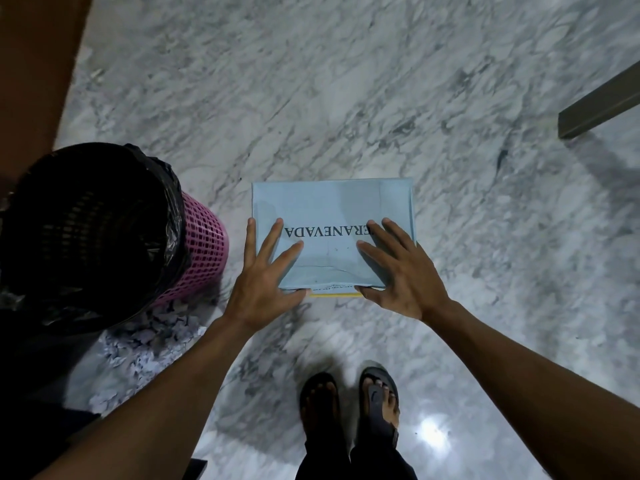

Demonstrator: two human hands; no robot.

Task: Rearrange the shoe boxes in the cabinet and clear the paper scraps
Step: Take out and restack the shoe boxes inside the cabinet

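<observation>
Our two bare forearms reach forward and down from the bottom corners, and between them we see our feet in dark sandals [379,407] on a grey-veined white marble floor [346,81].

Both hands are spread flat on a pale blue shoe box [332,206] that lies on the floor just ahead of our feet. Our left hand [266,275] covers the near left corner of the lid. Its fingers are straight and fanned apart, and the outermost one runs along the box's left edge. Our right hand [403,271] mirrors it on the near right corner, fingers straight and splayed. Both thumbs lie along the near edge of the lid, pointing toward each other. Neither hand is clenched; both rest open-palmed on the lid. Black capital letters run across the lid upside down to us, partly covered by our fingers. A thin yellow strip [334,295] shows under the lid's near edge.

To the left, near the box, stands a pink mesh wastebasket [207,244] lined with a black plastic bag [86,220]. Crumpled white paper scraps [149,337] lie heaped on the floor at its base, under our left forearm. A brown panel [34,64] fills the upper left corner, and a dark bar [602,102] juts in at upper right.
</observation>
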